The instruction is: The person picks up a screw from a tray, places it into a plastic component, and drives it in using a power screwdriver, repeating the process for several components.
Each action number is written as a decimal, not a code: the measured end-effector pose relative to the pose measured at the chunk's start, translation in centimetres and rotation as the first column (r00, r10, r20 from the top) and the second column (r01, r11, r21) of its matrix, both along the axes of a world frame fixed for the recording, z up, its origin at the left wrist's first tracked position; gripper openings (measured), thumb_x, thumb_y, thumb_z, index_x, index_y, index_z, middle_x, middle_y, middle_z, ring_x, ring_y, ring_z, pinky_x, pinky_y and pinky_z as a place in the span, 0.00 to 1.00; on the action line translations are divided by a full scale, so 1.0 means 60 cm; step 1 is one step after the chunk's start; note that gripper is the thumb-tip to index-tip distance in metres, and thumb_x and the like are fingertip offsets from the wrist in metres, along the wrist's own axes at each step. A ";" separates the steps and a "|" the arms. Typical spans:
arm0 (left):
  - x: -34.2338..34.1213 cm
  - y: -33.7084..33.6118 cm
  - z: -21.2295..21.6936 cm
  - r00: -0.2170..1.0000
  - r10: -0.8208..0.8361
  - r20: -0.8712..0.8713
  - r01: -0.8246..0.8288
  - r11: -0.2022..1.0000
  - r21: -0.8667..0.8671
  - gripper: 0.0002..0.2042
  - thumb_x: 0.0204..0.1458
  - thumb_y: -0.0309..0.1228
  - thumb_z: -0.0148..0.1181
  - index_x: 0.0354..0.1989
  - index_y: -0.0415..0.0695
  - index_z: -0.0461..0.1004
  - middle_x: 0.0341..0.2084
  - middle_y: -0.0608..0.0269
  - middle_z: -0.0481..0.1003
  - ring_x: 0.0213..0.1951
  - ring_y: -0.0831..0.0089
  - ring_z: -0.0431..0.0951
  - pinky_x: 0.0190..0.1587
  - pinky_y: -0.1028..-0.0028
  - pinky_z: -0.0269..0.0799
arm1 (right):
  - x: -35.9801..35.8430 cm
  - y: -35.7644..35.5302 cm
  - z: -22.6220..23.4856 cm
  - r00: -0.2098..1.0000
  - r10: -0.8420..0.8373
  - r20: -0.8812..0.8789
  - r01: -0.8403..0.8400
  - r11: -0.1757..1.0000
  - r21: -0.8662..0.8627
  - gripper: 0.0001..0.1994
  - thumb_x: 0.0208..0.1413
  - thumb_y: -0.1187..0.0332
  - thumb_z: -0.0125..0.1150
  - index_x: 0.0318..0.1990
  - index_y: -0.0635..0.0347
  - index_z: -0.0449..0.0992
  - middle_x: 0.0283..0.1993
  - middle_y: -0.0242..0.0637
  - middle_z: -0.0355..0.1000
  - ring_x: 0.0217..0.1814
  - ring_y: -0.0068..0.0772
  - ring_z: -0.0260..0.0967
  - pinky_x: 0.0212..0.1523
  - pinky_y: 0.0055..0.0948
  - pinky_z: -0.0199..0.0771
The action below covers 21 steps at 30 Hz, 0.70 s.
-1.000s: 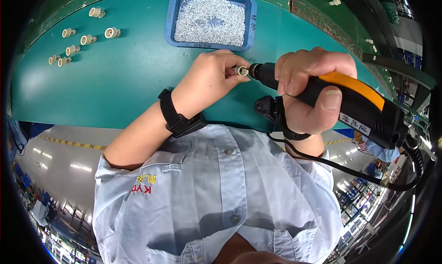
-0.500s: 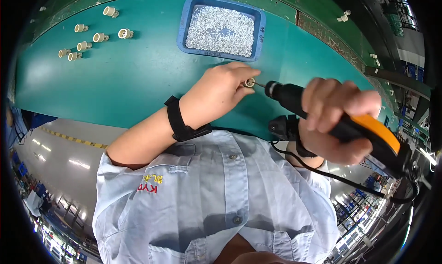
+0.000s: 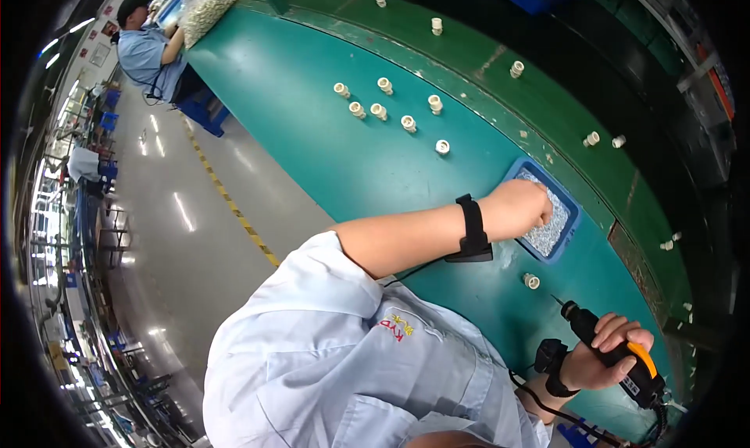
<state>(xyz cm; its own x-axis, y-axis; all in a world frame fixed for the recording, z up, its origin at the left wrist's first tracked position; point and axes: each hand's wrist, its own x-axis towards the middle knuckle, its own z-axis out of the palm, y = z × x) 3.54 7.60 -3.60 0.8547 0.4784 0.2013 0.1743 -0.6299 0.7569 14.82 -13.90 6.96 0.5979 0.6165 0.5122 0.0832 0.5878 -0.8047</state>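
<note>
- Head: fasteners (image 3: 551,234) in a blue tray (image 3: 573,223) are being partly covered by the left hand (image 3: 512,207); finger grip cannot be told.
- An electric screwdriver (image 3: 580,321) is being gripped by the right hand (image 3: 605,356).
- The nearby cream fitting (image 3: 531,281) could be knocked by the bit (image 3: 557,299).

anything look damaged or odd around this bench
Yes: the green edge strip has a brownish, scraped patch to the right of the blue tray, where the paint seems worn off.

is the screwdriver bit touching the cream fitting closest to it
No, the screwdriver bit ends short of the cream fitting, with green tabletop showing between them.
</note>
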 end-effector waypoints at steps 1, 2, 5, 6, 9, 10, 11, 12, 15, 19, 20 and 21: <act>-0.002 -0.002 0.003 1.000 0.023 -0.007 -0.023 1.000 0.020 0.05 0.39 0.27 0.65 0.24 0.41 0.77 0.30 0.56 0.76 0.34 0.57 0.77 0.37 0.63 0.72 | 0.000 0.001 -0.003 1.000 0.023 -0.007 -0.023 1.000 0.020 0.17 0.59 0.53 0.53 0.39 0.59 0.65 0.20 0.27 0.56 0.20 0.20 0.52 0.26 0.21 0.51; -0.006 -0.006 0.007 0.998 0.047 0.029 -0.048 0.998 0.027 0.04 0.40 0.26 0.64 0.24 0.41 0.77 0.29 0.56 0.76 0.35 0.57 0.77 0.37 0.62 0.72 | 0.001 0.002 -0.005 1.000 -0.001 -0.001 0.001 1.000 0.007 0.18 0.58 0.52 0.54 0.39 0.59 0.65 0.20 0.27 0.57 0.19 0.20 0.53 0.25 0.21 0.51; -0.004 -0.010 0.023 0.991 0.077 0.107 -0.082 0.996 0.042 0.02 0.42 0.25 0.62 0.25 0.41 0.77 0.29 0.57 0.76 0.35 0.56 0.76 0.37 0.62 0.71 | 0.006 0.002 -0.002 0.998 -0.063 0.017 0.063 0.998 -0.020 0.19 0.57 0.50 0.56 0.38 0.59 0.64 0.21 0.28 0.59 0.18 0.19 0.55 0.22 0.20 0.53; -0.005 -0.009 0.027 0.995 0.073 0.071 -0.075 0.996 0.038 0.02 0.42 0.25 0.61 0.25 0.41 0.77 0.28 0.57 0.75 0.35 0.56 0.76 0.38 0.62 0.71 | 0.008 0.004 -0.003 0.999 -0.040 0.018 0.040 0.999 -0.022 0.18 0.58 0.52 0.54 0.39 0.59 0.64 0.21 0.27 0.58 0.19 0.19 0.54 0.24 0.20 0.52; -0.011 -0.003 0.028 0.998 0.070 -0.005 -0.070 0.997 0.039 0.02 0.44 0.24 0.59 0.26 0.43 0.77 0.28 0.58 0.75 0.35 0.57 0.75 0.38 0.62 0.71 | 0.004 0.017 -0.006 1.000 0.012 0.014 -0.011 1.000 -0.017 0.15 0.61 0.55 0.49 0.39 0.60 0.63 0.20 0.27 0.55 0.21 0.19 0.51 0.27 0.21 0.51; -0.008 -0.006 0.022 0.996 0.085 0.029 -0.086 0.995 0.057 0.02 0.44 0.24 0.59 0.26 0.43 0.76 0.27 0.58 0.74 0.35 0.57 0.75 0.38 0.62 0.71 | 0.002 0.020 -0.007 1.000 -0.005 0.006 0.005 1.000 -0.012 0.15 0.61 0.55 0.49 0.39 0.60 0.63 0.20 0.27 0.55 0.21 0.19 0.51 0.27 0.21 0.51; -0.006 -0.007 0.017 0.993 0.097 0.064 -0.102 0.992 0.075 0.02 0.44 0.24 0.58 0.26 0.43 0.76 0.27 0.59 0.74 0.35 0.57 0.75 0.39 0.63 0.71 | -0.001 0.024 -0.006 1.000 -0.022 -0.001 0.022 1.000 -0.008 0.15 0.61 0.55 0.49 0.39 0.60 0.63 0.20 0.27 0.55 0.21 0.19 0.51 0.27 0.21 0.51; -0.008 -0.004 0.012 0.989 0.108 0.099 -0.118 0.989 0.093 0.02 0.45 0.24 0.58 0.26 0.44 0.76 0.27 0.59 0.74 0.34 0.57 0.75 0.39 0.63 0.71 | -0.005 0.029 -0.006 0.999 -0.041 -0.008 0.040 0.999 -0.003 0.15 0.61 0.55 0.49 0.39 0.60 0.63 0.20 0.27 0.55 0.21 0.19 0.51 0.27 0.21 0.52; -0.009 -0.004 0.006 0.994 0.074 0.083 -0.089 0.977 0.193 0.01 0.46 0.24 0.57 0.27 0.44 0.75 0.26 0.59 0.73 0.34 0.57 0.74 0.39 0.63 0.70 | -0.004 0.029 -0.001 0.999 -0.034 0.005 0.034 0.999 -0.011 0.15 0.61 0.55 0.49 0.40 0.60 0.63 0.20 0.27 0.54 0.21 0.19 0.51 0.28 0.21 0.52; -0.013 -0.008 0.006 0.992 0.071 0.101 -0.099 0.950 0.296 0.01 0.47 0.25 0.57 0.28 0.44 0.74 0.27 0.59 0.73 0.35 0.57 0.74 0.40 0.62 0.70 | -0.002 0.029 0.002 0.999 -0.033 0.002 0.033 0.999 -0.012 0.15 0.61 0.55 0.49 0.40 0.60 0.63 0.20 0.26 0.54 0.21 0.19 0.51 0.28 0.21 0.52; -0.015 -0.010 0.007 0.990 0.079 0.115 -0.112 0.941 0.321 0.02 0.47 0.25 0.56 0.29 0.44 0.74 0.28 0.59 0.73 0.35 0.58 0.74 0.40 0.62 0.69 | -0.002 0.028 0.002 0.999 -0.033 -0.002 0.033 0.999 -0.012 0.15 0.61 0.55 0.49 0.40 0.60 0.63 0.20 0.26 0.54 0.21 0.18 0.51 0.28 0.21 0.52; -0.016 -0.013 0.008 0.991 0.076 0.113 -0.109 0.940 0.322 0.02 0.47 0.25 0.56 0.29 0.44 0.74 0.28 0.59 0.73 0.35 0.58 0.74 0.40 0.62 0.69 | -0.002 0.027 0.002 0.999 -0.035 -0.005 0.035 0.999 -0.011 0.15 0.61 0.55 0.49 0.40 0.60 0.63 0.20 0.26 0.54 0.21 0.18 0.51 0.28 0.21 0.52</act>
<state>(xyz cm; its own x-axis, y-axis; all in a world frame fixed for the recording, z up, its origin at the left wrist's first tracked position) 2.58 6.80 -3.14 0.7780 0.4482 0.4403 0.1794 -0.8301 0.5279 14.73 -12.28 7.07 0.6218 0.6005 0.5028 0.0996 0.5761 -0.8113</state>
